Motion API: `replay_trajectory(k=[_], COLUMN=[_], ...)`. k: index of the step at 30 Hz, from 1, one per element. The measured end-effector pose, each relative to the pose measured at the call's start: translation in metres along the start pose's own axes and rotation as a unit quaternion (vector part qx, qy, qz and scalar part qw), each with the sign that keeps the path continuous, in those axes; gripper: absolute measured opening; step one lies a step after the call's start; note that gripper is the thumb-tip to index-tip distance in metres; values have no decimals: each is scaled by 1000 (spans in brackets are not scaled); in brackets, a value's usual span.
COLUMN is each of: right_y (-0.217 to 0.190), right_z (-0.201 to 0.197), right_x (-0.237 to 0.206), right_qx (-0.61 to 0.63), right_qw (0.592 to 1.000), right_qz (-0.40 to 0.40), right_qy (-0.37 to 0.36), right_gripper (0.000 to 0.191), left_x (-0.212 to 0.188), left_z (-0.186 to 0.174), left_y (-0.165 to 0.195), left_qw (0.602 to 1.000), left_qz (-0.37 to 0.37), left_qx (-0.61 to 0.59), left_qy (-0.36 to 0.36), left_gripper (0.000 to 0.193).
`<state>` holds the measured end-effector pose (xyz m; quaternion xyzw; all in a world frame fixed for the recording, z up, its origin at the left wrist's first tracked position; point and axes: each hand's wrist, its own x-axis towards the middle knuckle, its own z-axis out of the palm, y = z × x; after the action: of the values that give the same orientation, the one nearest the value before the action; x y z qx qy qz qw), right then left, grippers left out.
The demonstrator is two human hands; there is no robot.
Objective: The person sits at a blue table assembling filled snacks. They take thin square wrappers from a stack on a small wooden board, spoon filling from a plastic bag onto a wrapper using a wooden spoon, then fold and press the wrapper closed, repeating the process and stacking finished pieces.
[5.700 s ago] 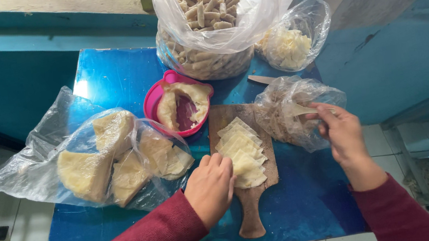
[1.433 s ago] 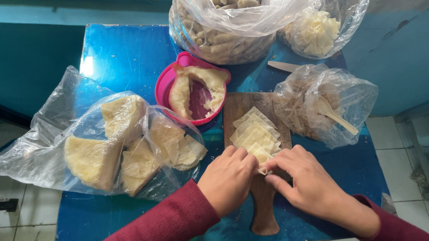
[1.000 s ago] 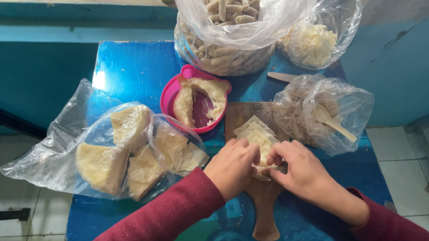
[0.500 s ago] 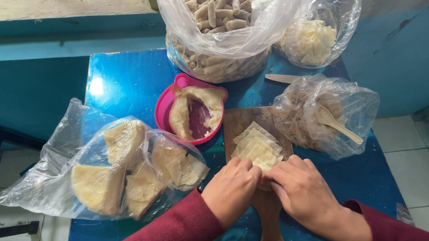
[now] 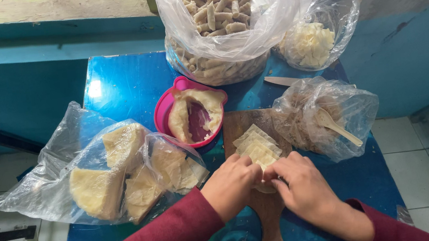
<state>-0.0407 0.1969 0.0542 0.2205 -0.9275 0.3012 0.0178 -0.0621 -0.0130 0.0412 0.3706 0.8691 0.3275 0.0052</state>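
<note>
Both hands meet at the near end of a stack of pale dough wrappers (image 5: 255,147): the left hand (image 5: 232,184) and right hand (image 5: 302,188) pinch its edge with curled fingers. The stack lies on a wooden board (image 5: 266,213), with a pink bowl (image 5: 166,110) to the far left and a bag of rolled pieces (image 5: 223,20) beyond.

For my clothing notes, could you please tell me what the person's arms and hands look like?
Both arms wear long dark-red sleeves of plain, soft-looking fabric reaching to the wrists. The left hand and right hand are bare: no gloves, rings, watch or bracelets visible.
</note>
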Motion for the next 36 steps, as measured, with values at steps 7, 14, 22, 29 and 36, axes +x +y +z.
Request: replay_trajectory(k=[7,14,22,29,36], right_y=[-10,-8,-3,-8,-8], right_z=[-3,-5,-5,-5,-2], right_x=[-5,-6,3,0,0], right_qx=[-84,-71,-26,-46,-91], right_qw=[995,997,999,999,994], right_qz=[-49,-29,5,-9,-35], right_qy=[12,1,25,16,56], right_gripper=[21,15,11,13,13], left_x=[-3,-4,-2,-4,-3], left_z=[0,0,-2,-1,1], left_y=[5,5,4,7,5], left_qw=[998,999,999,998,996], left_qz=[14,2,3,-3,7], left_qx=[64,43,35,54,74], left_qy=[-18,-20,3,-15,43], left_gripper=[14,20,22,19,19])
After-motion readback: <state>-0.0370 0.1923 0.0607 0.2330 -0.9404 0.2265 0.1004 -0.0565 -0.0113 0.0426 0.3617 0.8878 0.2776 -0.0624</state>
